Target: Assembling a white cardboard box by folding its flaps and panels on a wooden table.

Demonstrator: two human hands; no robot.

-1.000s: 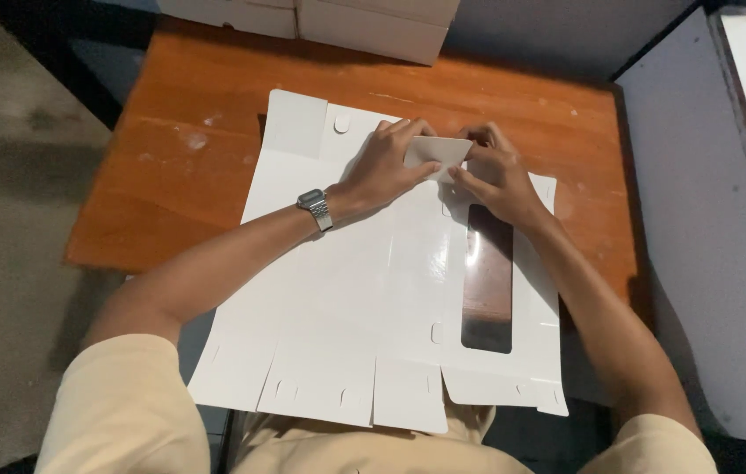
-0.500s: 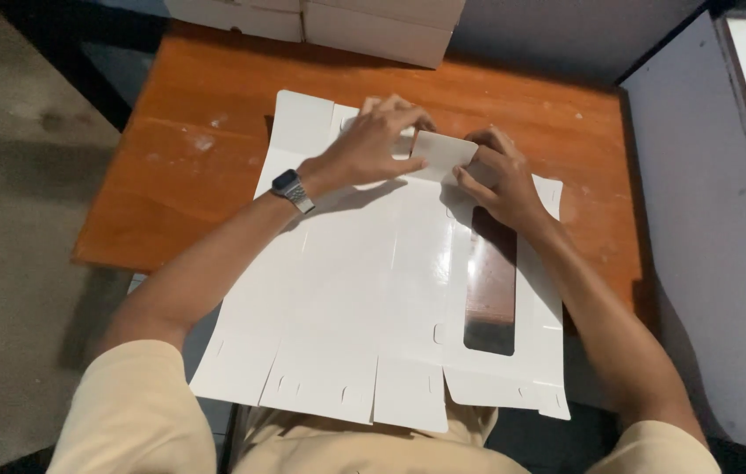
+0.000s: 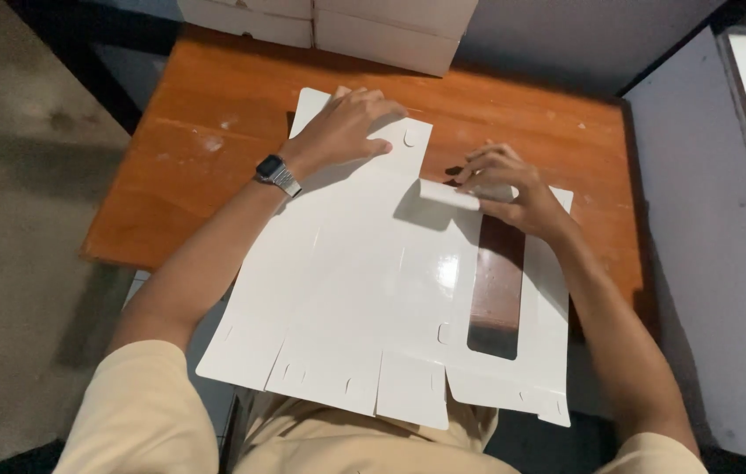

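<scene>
A large flat white cardboard box blank (image 3: pixel 364 290) with a clear rectangular window (image 3: pixel 496 294) lies across a small wooden table (image 3: pixel 180 167) and over my lap. My left hand (image 3: pixel 346 127), with a wristwatch, presses flat on the blank's far left flap. My right hand (image 3: pixel 509 189) holds a folded-up flap (image 3: pixel 449 195) at the blank's far edge, just above the window. Several tabbed flaps hang off the near edge toward me.
White closed boxes (image 3: pixel 338 22) are stacked at the table's far edge. A grey wall or panel (image 3: pixel 715 263) stands close on the right. Concrete floor (image 3: pixel 13 219) lies to the left of the table.
My left hand has slid from the middle flap to the far left flap. My right hand stays on the folded flap, which is now bent up more.
</scene>
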